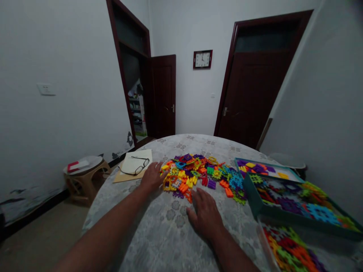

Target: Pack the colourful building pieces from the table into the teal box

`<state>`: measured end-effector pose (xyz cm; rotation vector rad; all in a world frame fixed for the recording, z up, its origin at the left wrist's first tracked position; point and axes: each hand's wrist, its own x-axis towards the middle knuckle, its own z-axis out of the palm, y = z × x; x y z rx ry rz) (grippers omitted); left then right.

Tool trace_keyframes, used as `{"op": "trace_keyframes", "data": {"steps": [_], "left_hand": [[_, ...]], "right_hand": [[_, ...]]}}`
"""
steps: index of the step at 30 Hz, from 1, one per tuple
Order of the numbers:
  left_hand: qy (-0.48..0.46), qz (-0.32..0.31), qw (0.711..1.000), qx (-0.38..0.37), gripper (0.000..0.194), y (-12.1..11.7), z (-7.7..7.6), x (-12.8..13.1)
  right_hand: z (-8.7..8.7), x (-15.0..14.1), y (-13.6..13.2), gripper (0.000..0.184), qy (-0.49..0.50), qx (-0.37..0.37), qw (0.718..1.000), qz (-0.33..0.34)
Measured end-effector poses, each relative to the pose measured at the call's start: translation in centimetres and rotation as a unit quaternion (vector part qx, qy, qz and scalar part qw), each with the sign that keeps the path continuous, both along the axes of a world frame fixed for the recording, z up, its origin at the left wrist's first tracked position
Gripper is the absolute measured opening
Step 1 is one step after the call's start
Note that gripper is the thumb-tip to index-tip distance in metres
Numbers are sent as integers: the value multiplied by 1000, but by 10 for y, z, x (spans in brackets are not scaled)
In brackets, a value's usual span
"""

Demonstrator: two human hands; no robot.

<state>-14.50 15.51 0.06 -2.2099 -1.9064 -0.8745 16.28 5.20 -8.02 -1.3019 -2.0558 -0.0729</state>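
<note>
Near the middle of the round table (170,234), spread in a loose pile, many colourful plastic pieces (195,170). Over the left end of this pile, the left hand (153,176), with fingers stretched forward and a little apart, at the yellow and orange pieces; hard to tell if firmly touching them. At the near edge of the same pile, the right hand (205,211), palm down, with fingers open and thumb apart, close to an orange piece (188,195).

Toward the left edge of the table, a sheet of paper (132,162), with black-framed glasses (138,169) lying partly on it. Along the right edge, a shallow tray (293,174) with purple, yellow and orange pieces inside, and just before it a deeper green box (256,202), full of mixed pieces. Nearer still, at the right, a clear plastic box (265,245), also with colourful pieces.

Beside the table, at its left, a low stool (85,181), carrying a red and white object (78,166). On the far wall, between two dark red doors, a square-looking clock (202,59).
</note>
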Motion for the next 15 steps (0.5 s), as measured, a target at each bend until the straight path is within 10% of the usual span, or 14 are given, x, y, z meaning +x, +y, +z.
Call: {"op": "trace_keyframes", "data": {"steps": [15], "left_hand": [[-14,-65,991,-120,73,55,-5,0]], "right_hand": [[1,-2,-1,77,8,-31,999,-8]]}}
